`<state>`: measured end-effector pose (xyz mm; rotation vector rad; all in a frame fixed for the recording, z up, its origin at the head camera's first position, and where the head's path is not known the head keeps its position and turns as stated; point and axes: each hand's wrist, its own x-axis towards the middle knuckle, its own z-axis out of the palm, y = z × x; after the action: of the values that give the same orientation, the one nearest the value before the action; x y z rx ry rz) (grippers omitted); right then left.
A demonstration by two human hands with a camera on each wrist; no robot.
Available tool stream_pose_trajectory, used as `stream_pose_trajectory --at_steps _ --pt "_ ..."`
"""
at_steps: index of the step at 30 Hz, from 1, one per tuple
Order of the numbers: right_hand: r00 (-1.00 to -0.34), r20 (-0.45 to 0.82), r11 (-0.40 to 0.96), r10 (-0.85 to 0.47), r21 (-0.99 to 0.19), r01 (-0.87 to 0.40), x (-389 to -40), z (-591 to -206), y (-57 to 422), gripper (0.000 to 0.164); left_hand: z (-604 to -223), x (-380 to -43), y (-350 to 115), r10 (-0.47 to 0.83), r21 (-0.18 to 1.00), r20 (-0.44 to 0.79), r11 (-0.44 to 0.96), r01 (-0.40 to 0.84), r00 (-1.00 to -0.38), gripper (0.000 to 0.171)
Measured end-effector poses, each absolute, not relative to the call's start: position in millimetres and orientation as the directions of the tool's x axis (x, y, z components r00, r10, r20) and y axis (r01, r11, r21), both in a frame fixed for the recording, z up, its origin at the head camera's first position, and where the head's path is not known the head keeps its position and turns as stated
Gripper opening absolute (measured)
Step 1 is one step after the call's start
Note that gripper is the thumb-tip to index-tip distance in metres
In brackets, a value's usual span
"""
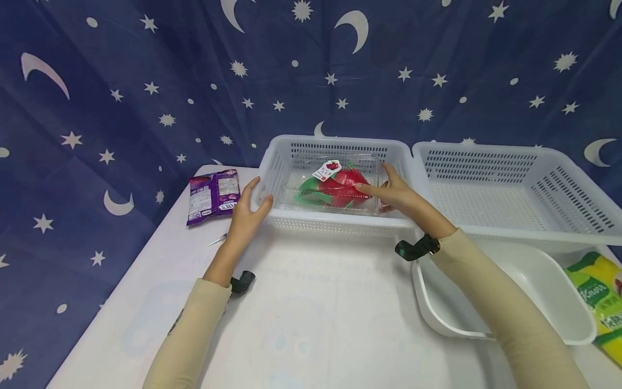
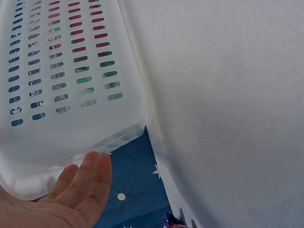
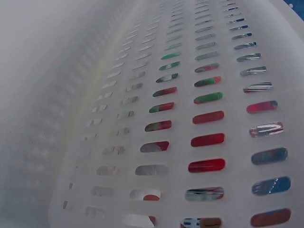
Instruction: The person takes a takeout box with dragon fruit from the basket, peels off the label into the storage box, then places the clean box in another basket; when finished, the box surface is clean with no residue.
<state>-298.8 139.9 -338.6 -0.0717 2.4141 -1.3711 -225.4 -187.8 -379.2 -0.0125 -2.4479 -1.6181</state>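
Observation:
A clear plastic box (image 1: 301,183) with a red and green dragon fruit (image 1: 342,186) inside lies in the left white slotted basket (image 1: 335,217). A white label with a fruit picture (image 1: 328,170) sits on its lid. My right hand (image 1: 400,194) grips the box at its right end, thumb on top and fingers over the side. At the basket's left end is my left hand (image 1: 248,216), fingers extended along the outside and thumb near the front corner rim. In the right wrist view, red and green show through the basket slots (image 3: 206,140); most of the right hand is hidden behind the wall.
Left of the basket lies a purple snack bag (image 1: 213,197), with a small thin white item (image 1: 217,240) nearby. A second slotted basket (image 1: 486,202) stands on the right, a white tub (image 1: 432,308) before it. A yellow-green Knorr bag (image 1: 595,292) lies at far right.

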Motion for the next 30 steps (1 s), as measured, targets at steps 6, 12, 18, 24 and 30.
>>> stream_pose_trajectory --at_steps 6,12,18,24,30 --pt "-0.952 -0.234 0.449 -0.199 -0.885 0.123 -298.3 -333.9 140.0 0.098 -378.2 -225.6 -188.1 -0.122 0.904 0.179 0.413 0.113 -0.976 0.062" --pt "-0.969 -0.184 0.329 -0.165 -0.936 0.121 -297.6 -329.4 140.8 0.087 -377.7 -226.3 -189.1 -0.131 0.906 0.179 0.409 0.111 -0.975 0.062" --pt "-0.989 -0.088 0.297 -0.119 -0.954 0.049 -295.9 -331.5 142.8 0.078 -378.5 -226.7 -187.8 -0.129 0.91 0.171 0.4 0.107 -0.977 0.061" --pt "-0.997 0.027 0.282 -0.077 -0.958 -0.048 -293.4 -334.5 142.9 0.07 -378.8 -226.5 -186.8 -0.124 0.91 0.169 0.4 0.106 -0.978 0.06" --pt "-0.992 0.114 0.275 -0.054 -0.953 -0.125 -289.8 -335.1 142.6 0.062 -379.9 -226.3 -186.8 -0.127 0.912 0.165 0.397 0.103 -0.978 0.061"
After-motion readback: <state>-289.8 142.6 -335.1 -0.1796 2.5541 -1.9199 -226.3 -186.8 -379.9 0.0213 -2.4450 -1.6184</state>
